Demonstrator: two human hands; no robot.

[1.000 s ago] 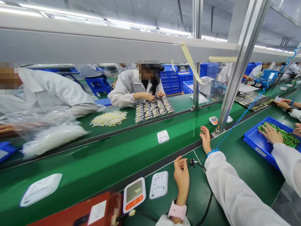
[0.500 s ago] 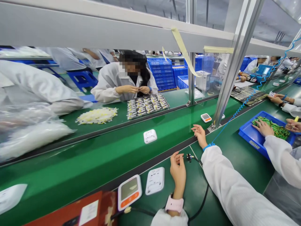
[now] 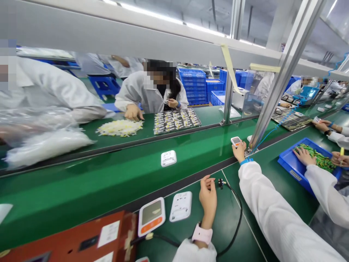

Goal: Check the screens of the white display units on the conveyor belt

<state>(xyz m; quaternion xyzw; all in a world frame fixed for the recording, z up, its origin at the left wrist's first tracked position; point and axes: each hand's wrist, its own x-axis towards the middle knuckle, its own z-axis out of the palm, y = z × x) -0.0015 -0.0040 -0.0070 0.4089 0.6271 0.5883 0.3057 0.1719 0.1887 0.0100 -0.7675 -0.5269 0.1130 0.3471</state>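
Note:
My right hand [image 3: 240, 151] reaches out over the green conveyor belt [image 3: 114, 182], and its fingers close on a small white and orange device [image 3: 236, 141] beside the slanted metal post [image 3: 272, 94]. A blue wrist strap [image 3: 247, 160] sits on that wrist. My left hand [image 3: 208, 196] rests on its side on the green bench, fingers loosely bent and holding nothing. Its fingertips lie just left of a black plug [image 3: 220, 182] on a black cable [image 3: 237, 225]. A pink watch [image 3: 202, 234] is on the left wrist.
Left of my left hand lie a white unit [image 3: 180, 206], a white and orange monitor [image 3: 151, 216] and a red box [image 3: 81, 240]. Another white unit [image 3: 168, 158] rides the belt. A co-worker's hand [image 3: 304, 155] is in a blue tray [image 3: 296, 169]. People work across the belt.
My right hand moved forward and to the right across the belt and closed on the white and orange device. My left hand stayed in place. The white unit on the belt drifted left.

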